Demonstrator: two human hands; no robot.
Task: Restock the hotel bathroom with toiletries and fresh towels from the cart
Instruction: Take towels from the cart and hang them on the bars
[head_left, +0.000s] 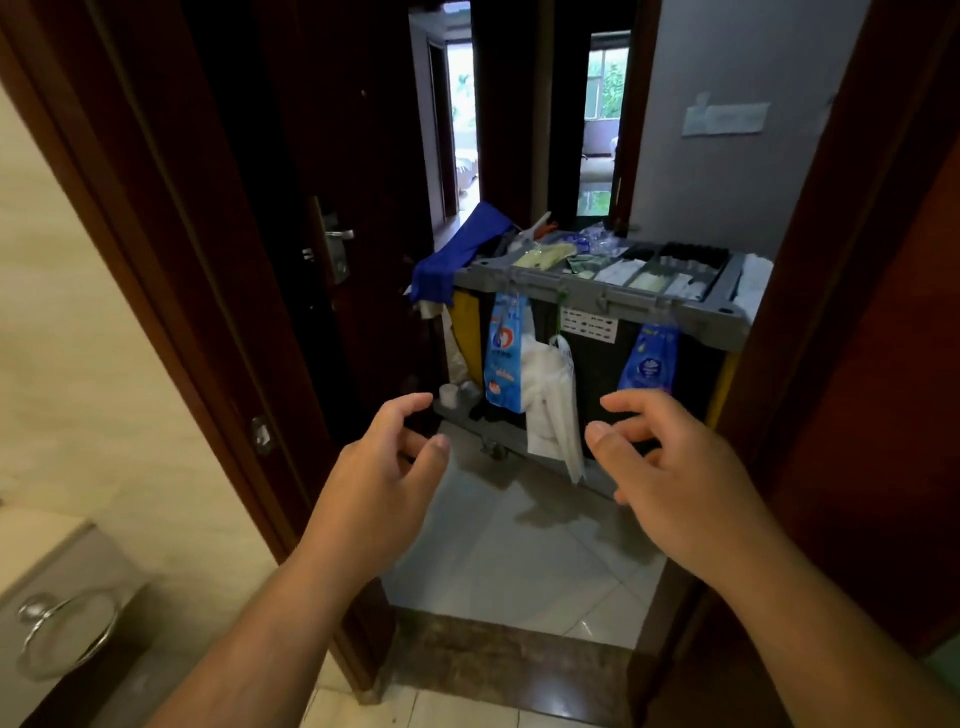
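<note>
The housekeeping cart (613, 301) stands in the corridor just beyond the bathroom doorway. Its grey top tray holds several compartments of small packaged toiletries (639, 270). Blue refill pouches (503, 358) and a white plastic bag (550, 400) hang from its front rail. A blue cloth (457, 254) drapes over its left end. White folded linen (753, 280) lies at the right end. My left hand (379, 478) and my right hand (670, 467) are raised in front of me, short of the cart, fingers loosely curled and holding nothing.
Dark wooden door frames (156, 260) flank the opening, with an open door (332, 244) on the left. A dark stone threshold (509, 654) crosses the floor below my hands. A metal towel ring (67, 634) hangs on the tiled wall at the lower left.
</note>
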